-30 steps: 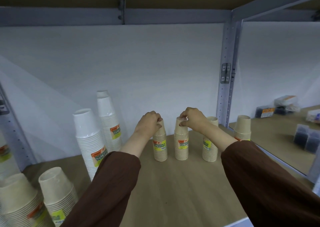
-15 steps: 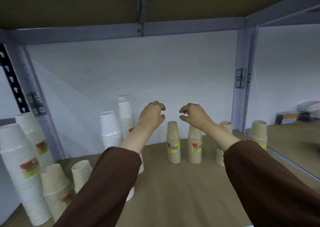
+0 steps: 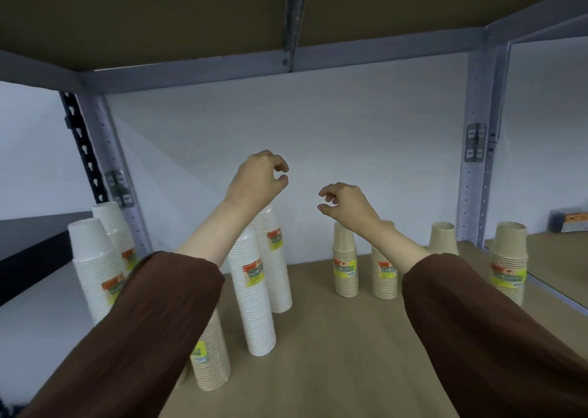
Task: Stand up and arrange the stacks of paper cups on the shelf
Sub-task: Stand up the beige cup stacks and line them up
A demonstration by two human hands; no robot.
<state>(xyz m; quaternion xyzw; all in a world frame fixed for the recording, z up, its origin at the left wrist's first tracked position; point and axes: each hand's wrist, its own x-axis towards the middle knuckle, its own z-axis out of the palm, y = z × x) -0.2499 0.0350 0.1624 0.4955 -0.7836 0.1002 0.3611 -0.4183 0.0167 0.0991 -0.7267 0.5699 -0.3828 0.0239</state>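
Observation:
Two short tan cup stacks [image 3: 345, 260] [image 3: 384, 274] stand upright near the shelf's back wall, with a third [image 3: 443, 237] behind my right forearm. Two tall white cup stacks [image 3: 253, 293] [image 3: 276, 258] stand left of them, partly behind my left forearm. My left hand [image 3: 259, 180] hovers in the air above the white stacks, fingers loosely curled, holding nothing. My right hand [image 3: 345, 204] hovers above the tan stacks, fingers also loosely curled and empty. A tan stack [image 3: 211, 354] stands under my left sleeve.
The brown shelf board [image 3: 334, 354] runs to the front. More white stacks [image 3: 95, 268] stand at the far left by a grey upright [image 3: 108, 150]. Another tan stack [image 3: 509, 261] is right of the right upright [image 3: 477, 163]. The shelf above hangs low.
Both hands let go of the tan stacks and lifted off them into the air. The view swung left and up, bringing the white stacks toward the middle.

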